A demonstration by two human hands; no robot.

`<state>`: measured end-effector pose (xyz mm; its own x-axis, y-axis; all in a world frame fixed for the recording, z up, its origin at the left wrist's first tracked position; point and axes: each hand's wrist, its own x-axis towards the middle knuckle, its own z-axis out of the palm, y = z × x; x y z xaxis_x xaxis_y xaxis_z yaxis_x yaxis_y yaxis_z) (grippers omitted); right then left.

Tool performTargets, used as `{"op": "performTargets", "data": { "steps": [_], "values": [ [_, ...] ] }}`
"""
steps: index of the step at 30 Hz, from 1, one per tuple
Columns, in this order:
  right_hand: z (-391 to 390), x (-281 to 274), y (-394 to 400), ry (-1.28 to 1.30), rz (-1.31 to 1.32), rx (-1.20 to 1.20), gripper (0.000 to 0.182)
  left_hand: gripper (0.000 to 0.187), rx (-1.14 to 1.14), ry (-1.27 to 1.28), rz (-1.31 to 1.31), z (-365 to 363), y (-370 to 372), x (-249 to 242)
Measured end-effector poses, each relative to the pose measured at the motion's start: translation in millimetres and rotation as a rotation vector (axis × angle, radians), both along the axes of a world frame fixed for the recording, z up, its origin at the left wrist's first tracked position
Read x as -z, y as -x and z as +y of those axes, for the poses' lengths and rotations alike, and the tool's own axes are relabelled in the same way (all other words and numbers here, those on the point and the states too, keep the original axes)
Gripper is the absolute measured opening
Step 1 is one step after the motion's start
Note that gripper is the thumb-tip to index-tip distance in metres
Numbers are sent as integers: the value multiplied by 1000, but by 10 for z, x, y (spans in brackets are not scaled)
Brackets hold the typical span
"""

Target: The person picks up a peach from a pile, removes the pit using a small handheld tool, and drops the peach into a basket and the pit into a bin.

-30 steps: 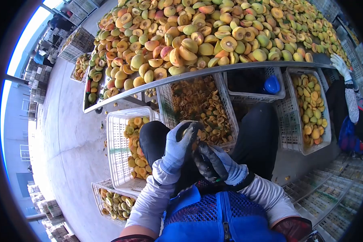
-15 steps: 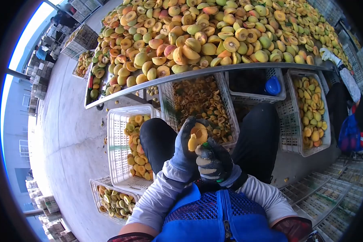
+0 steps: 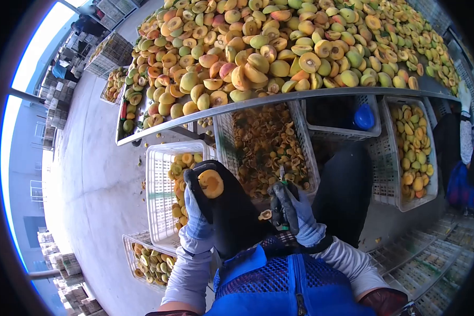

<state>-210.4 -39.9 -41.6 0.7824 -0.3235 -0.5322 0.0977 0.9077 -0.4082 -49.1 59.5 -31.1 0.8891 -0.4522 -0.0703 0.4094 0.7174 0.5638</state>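
My left hand [image 3: 197, 203], in a grey-blue glove, holds a halved yellow-orange fruit [image 3: 211, 184] with its cut face up, over my left thigh beside a white crate [image 3: 158, 197]. My right hand [image 3: 295, 210], gloved, is closed around a small tool [image 3: 282, 174] with a green part and a metal tip pointing forward. A small pale piece of fruit [image 3: 265, 215] shows between the hands. Ahead, a crate [image 3: 313, 163] holds many brown-orange scraps and lies below the table edge.
A metal-edged table [image 3: 300, 95] bears a large heap of halved fruit. Under it stand a dark crate with a blue bowl [image 3: 364, 116] and a crate of yellow halves [image 3: 432, 195]. Another fruit crate [image 3: 129, 247] is at lower left. A co-worker's gloved hand [image 3: 464, 97] is at the far right.
My hands have moved apart. The left one has gone left with the fruit, the right one slightly right with the tool. The pale piece now shows between them. The co-worker's hand has moved right.
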Motion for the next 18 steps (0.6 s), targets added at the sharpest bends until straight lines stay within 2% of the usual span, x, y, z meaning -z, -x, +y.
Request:
{"op": "performTargets", "data": {
  "steps": [1, 2, 3, 4, 6, 11, 12, 14, 15, 16, 17, 18],
  "values": [
    [45, -72, -80, 205, -27, -14, 23, 28, 169, -393, -313, 21, -59, -28],
    [97, -114, -174, 416, -58, -21, 19, 42, 349, -782, -624, 1, -80, -126],
    [157, -131, -283, 389, -106, 51, 18, 26, 113, -1142, -1410, 4, 52, -252],
    [148, -125, -332, 387, -100, 58, 18, 31, 138, -1124, -1353, -61, 85, -270],
    [62, -90, -404, 971, 43, -63, 21, 33, 450, -764, -439, -81, 245, 7],
    [54, -175, -400, 1170, 127, -49, 21, 36, 441, -733, -487, -74, 281, 93],
    [87, -169, -404, 1125, 42, -2, 19, 36, 438, -734, -485, -53, 282, 47],
    [111, -124, -358, 1086, -47, 41, 17, 39, 360, -817, -721, 3, 226, -40],
    [73, -87, -278, 653, -149, 25, 16, 42, 165, -908, -889, 128, 94, -100],
    [41, -67, -231, 215, -239, 9, 14, 42, 135, -860, -580, 278, -28, -148],
    [27, -89, -234, 237, -108, 73, 12, 42, 21, -873, -287, 604, -343, 120],
    [12, -48, -209, 260, -118, 83, 12, 41, -76, -805, -313, 719, -517, 60]
  ]
}}
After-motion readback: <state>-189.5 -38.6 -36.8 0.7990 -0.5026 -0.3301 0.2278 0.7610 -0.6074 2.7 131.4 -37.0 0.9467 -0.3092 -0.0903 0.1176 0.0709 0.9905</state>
